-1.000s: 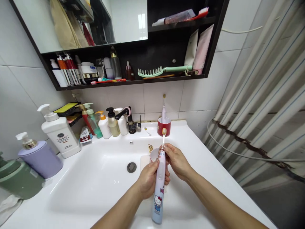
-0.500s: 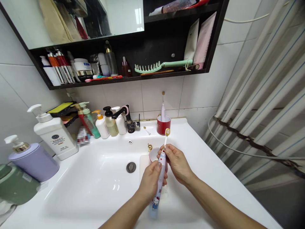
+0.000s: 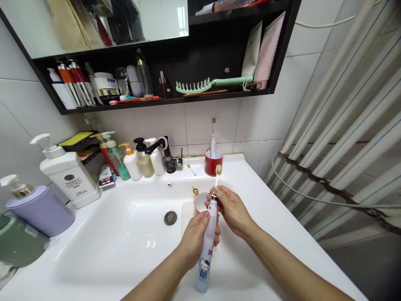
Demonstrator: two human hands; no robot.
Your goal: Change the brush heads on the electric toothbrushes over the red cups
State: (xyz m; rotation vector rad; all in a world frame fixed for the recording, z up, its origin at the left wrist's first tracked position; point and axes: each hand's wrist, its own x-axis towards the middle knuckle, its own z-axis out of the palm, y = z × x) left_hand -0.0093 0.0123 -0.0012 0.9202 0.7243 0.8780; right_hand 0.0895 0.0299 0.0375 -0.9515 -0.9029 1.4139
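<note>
Watching the head feed from my remote station, I find the nearest thing is a slim, pale lilac plastic electric toothbrush [image 3: 205, 255] with a Hello Kitty print, held upright above the washbasin, bristle head up. The left hand [image 3: 196, 238] has its grip closed around the barrel, while the right hand [image 3: 232, 211] has its grip pinched together at the top of the barrel, just under the thin white neck. I judge the brush light and stiff, its glossy barrel liable to slip if wet, so the barrel is the place to hold rather than the narrow neck. Just past the hands sits a small red-and-white ceramic cup [image 3: 200, 203], beside a tiny gold-coloured fitting [image 3: 196, 192]. The round metal drain [image 3: 170, 218] lies to the left in the smooth white ceramic washbasin [image 3: 260, 209]. Farther back, a second electric toothbrush [image 3: 213, 146] stands in a red mug [image 3: 214, 163] near a black faucet [image 3: 166, 161]. Beyond these, a dark wooden shelf [image 3: 163, 102] carries a mint-green comb [image 3: 200, 85] against white tile, below a mirror [image 3: 109, 25].
</note>
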